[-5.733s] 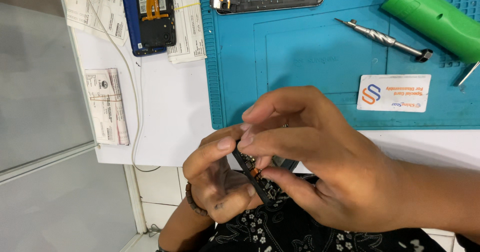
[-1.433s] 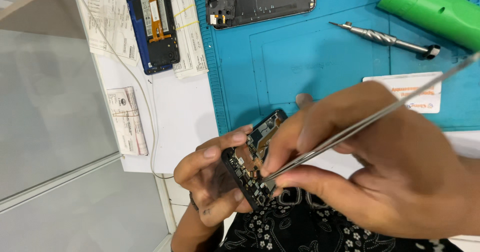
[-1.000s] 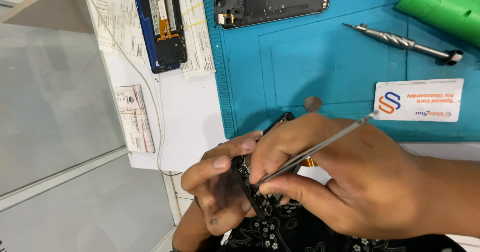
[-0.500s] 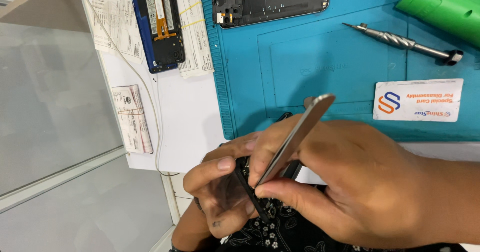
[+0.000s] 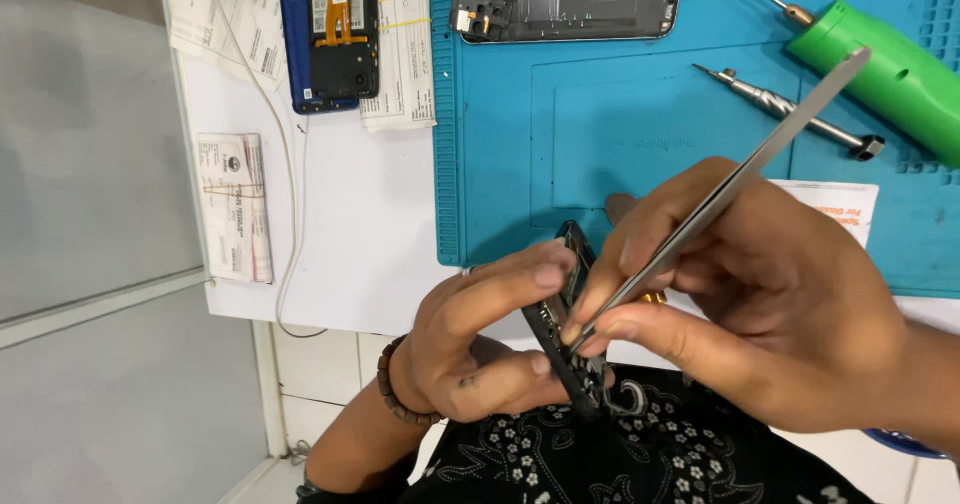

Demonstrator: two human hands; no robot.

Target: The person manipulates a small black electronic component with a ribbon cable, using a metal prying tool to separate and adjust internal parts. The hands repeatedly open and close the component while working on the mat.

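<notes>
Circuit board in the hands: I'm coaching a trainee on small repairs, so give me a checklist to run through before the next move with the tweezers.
1. Left hand grips circuit board by its edges: ok.
2. Right hand pinches tweezers firmly: ok.
3. Tweezer tips meet the board: ok, though which part they touch, cannot tell.
4. Board supported over blue mat: not ok, held above the lap, off the table.
5. Screwdriver and green tool within reach: ok.

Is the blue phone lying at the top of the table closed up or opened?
Opened: the blue phone lies on the white table with its back cover off, exposing a black interior and orange flex strip.
</notes>
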